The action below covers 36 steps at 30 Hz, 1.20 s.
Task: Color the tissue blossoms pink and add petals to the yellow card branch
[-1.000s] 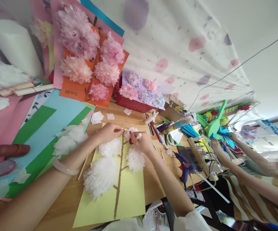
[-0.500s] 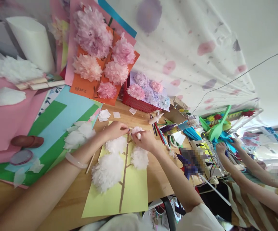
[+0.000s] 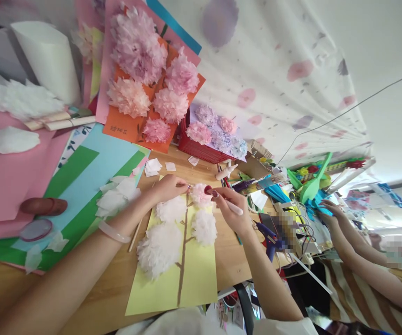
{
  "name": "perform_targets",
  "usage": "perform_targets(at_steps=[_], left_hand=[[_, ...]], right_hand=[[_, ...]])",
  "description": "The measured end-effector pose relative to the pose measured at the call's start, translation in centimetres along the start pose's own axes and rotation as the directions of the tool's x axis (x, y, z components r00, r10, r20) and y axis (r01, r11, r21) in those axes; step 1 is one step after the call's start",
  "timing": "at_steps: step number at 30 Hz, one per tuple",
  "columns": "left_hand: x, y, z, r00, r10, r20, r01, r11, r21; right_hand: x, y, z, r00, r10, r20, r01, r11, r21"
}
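A yellow sheet (image 3: 199, 284) with a drawn brown stem lies on the wooden table, bearing fluffy white paper flowers (image 3: 159, 249). At its top is a smaller paper flower (image 3: 200, 195), tinted pale pink. My left hand (image 3: 170, 188) pinches at the left edge of this pink flower; its fingertips are closed. My right hand (image 3: 233, 209) grips a short brush (image 3: 234, 208) with a white handle and a round red tip. That tip is at the flower's right side; whether it touches the petals I cannot tell.
Pink paper flowers on an orange card (image 3: 120, 128) and a red basket (image 3: 204, 151) stand behind. White paper pieces (image 3: 115, 197) lie at left. Pens, a glue bottle (image 3: 226, 172) and a blue glue gun (image 3: 270, 237) are at right. A co-worker's hands (image 3: 329, 211) are farther right.
My right hand has moved right and turned, bringing the brush's red tip into view beside the flower. The pink flower shows more fully. My left hand stays nearly in place.
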State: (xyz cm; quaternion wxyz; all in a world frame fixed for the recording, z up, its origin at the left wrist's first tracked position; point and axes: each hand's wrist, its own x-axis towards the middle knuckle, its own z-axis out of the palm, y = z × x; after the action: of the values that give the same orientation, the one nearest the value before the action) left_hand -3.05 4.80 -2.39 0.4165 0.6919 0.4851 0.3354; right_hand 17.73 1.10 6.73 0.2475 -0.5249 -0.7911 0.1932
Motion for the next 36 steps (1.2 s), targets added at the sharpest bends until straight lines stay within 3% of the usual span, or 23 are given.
perform_targets(at_steps=[4, 7, 11, 16, 22, 27, 31, 36], left_hand=[[-0.1, 0.2, -0.1, 1.0, 0.008, -0.003, -0.008, 1.0, 0.023], [-0.1, 0.3, -0.1, 1.0, 0.011, -0.016, -0.01, 0.998, 0.06], [0.0, 0.2, 0.2, 0.999, 0.014, -0.048, -0.008, 0.994, 0.113], [0.0, 0.2, 0.6, 0.996, 0.014, -0.083, 0.001, 0.985, 0.173], [-0.2, 0.1, 0.8, 0.996, 0.058, -0.066, -0.044, 0.978, 0.202], [-0.5, -0.3, 1.1, 0.996, 0.08, -0.035, -0.071, 0.974, 0.215], [-0.5, -0.5, 1.2, 0.995, 0.094, -0.032, -0.084, 0.968, 0.237], [-0.6, -0.1, 1.3, 0.992, 0.12, -0.027, -0.106, 0.944, 0.312]], right_hand=[[-1.8, 0.7, 2.7, 0.985, 0.133, -0.108, -0.135, 0.991, -0.01], [-2.4, 1.4, 4.8, 0.982, 0.109, -0.153, -0.128, 0.984, -0.122], [-2.4, 2.3, 5.9, 0.979, 0.118, -0.164, -0.161, 0.945, -0.286], [-1.3, 2.0, 7.3, 0.992, 0.058, -0.112, -0.087, 0.957, -0.275], [-1.2, 2.2, 7.6, 0.982, 0.102, -0.161, -0.152, 0.93, -0.334], [-1.0, 2.3, 7.6, 0.983, 0.066, -0.171, -0.123, 0.929, -0.35], [-1.3, 2.6, 7.3, 0.958, 0.091, -0.27, -0.184, 0.922, -0.34], [-1.3, 2.8, 7.6, 0.987, 0.031, -0.161, -0.067, 0.973, -0.222]])
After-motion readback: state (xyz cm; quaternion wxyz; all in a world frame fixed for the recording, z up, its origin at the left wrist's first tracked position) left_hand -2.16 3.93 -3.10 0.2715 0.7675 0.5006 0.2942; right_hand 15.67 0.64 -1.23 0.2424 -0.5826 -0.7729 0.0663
